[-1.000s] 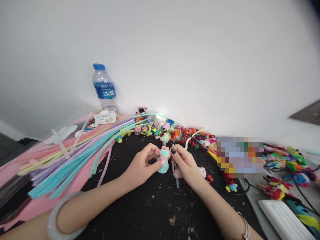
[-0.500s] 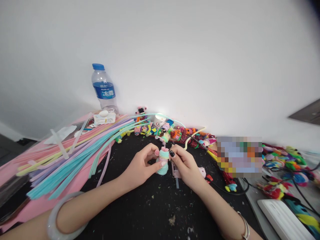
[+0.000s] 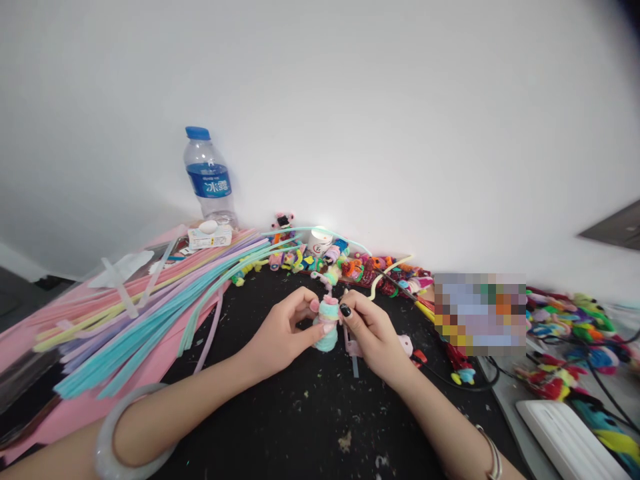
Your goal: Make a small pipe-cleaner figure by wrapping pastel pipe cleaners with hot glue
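Above the middle of a black work surface [image 3: 280, 427], I see a small pipe-cleaner doll [image 3: 327, 341] with a mint-green, pink and yellow wound body and pink knobs near its top. My left hand [image 3: 295, 327] is closed around the doll's left side, thumb across its front. At its right side, my right hand [image 3: 367, 327] pinches with thumb and forefinger close against it. What lies between those fingertips is too small to make out. A pale pink piece with a clear strip [image 3: 355, 367] shows just under the right hand.
Bundled pastel pipe cleaners [image 3: 135, 333] lie on pink sheets at left. A water bottle [image 3: 207, 177] stands by the wall near a small box [image 3: 210, 235]. Finished colourful dolls line the back around a white cup [image 3: 320, 240]. At right are yellow-handled pliers [image 3: 425, 311] and a white power strip [image 3: 563, 433].
Both hands keep almost the same pose around the doll. The right hand has shifted very slightly to the right; the whole view has moved a touch.
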`<state>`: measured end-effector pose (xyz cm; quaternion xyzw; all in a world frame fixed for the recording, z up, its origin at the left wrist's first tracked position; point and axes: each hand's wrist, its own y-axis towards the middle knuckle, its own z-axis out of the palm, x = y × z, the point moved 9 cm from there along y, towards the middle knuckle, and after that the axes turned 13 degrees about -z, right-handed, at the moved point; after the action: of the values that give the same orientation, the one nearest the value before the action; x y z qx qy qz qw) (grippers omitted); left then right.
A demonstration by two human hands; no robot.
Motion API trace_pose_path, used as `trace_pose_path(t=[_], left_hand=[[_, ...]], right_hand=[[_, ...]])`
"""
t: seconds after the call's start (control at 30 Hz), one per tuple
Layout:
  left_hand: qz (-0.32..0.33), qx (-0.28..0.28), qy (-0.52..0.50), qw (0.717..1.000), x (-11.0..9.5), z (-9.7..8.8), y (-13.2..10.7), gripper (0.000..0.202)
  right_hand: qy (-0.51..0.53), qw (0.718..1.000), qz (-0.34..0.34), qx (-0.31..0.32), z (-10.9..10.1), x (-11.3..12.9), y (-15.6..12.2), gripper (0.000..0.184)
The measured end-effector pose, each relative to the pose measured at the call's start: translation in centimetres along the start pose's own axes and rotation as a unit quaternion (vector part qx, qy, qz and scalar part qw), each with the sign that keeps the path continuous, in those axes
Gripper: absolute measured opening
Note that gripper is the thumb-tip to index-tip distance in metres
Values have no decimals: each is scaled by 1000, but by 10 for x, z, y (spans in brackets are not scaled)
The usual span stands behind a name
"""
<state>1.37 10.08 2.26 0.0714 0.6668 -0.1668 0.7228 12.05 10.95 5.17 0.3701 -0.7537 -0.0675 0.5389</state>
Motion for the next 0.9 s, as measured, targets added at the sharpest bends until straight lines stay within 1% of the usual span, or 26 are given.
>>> trace_pose_path(t=[0.27,0.53,0.7,0.9], left_hand=[[-2,1,-4,1000,1,-1,0,20],[-4,-11,13,1000,2,-1,1,21],[-2,-31,43,999,6,-5,1,20],[-8,-51,107,993,13,-7,3,19]], right_hand=[[-6,1000,3,-1,-1,2,-1,27],[-12,1000,1,7,2,1,0,26],[-47,998,20,29,2,-2,0,27],[-95,992,49,62,3,-7,1,18]])
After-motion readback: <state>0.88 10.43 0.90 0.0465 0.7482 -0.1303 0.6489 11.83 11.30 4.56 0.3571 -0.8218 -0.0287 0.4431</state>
